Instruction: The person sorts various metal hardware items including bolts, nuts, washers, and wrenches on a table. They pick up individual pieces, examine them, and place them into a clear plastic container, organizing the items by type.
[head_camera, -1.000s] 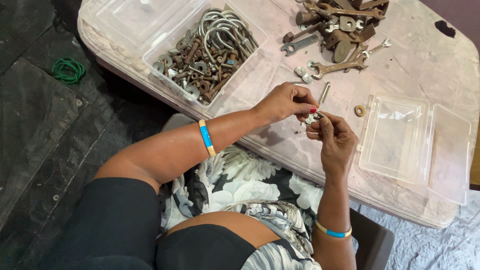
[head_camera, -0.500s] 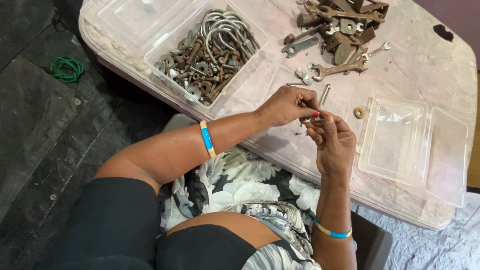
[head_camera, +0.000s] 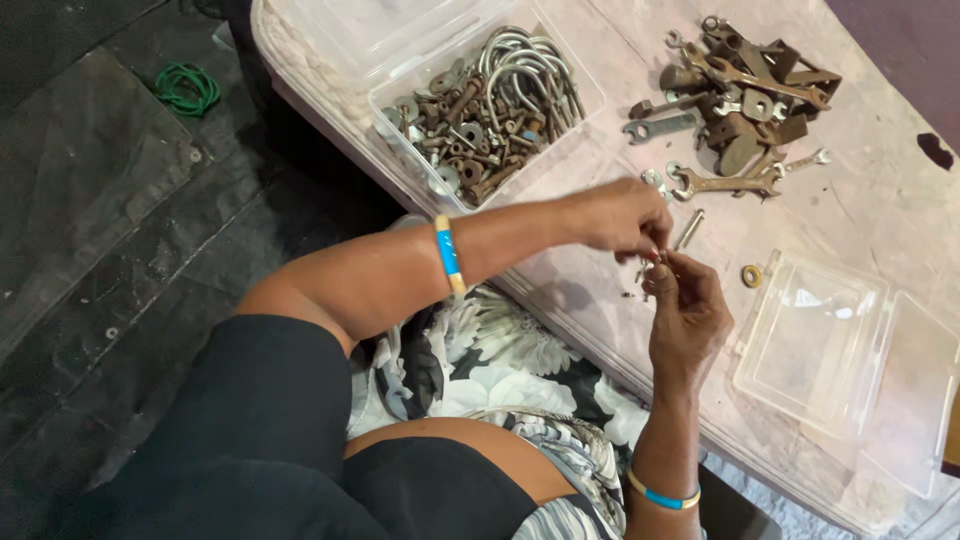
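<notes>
My left hand (head_camera: 610, 215) and my right hand (head_camera: 685, 310) meet over the pale pink table (head_camera: 880, 200), fingertips pinched together on a small metal bolt piece (head_camera: 648, 268). What exactly the piece is stays mostly hidden by the fingers. Both wrists wear blue and yellow bands. A loose bolt (head_camera: 688, 228) lies on the table just beyond my hands, and a small brass washer (head_camera: 751, 275) lies to its right.
A clear plastic box (head_camera: 400, 90) of rusty bolts, nuts and U-bolts stands at the table's far left. A pile of rusty wrenches (head_camera: 740, 90) lies at the back. An empty clear box with open lid (head_camera: 840, 350) sits right. A green coil (head_camera: 185, 88) lies on the dark floor.
Both hands have stayed together on the small piece, with only slight finger movement. The view has shifted a little.
</notes>
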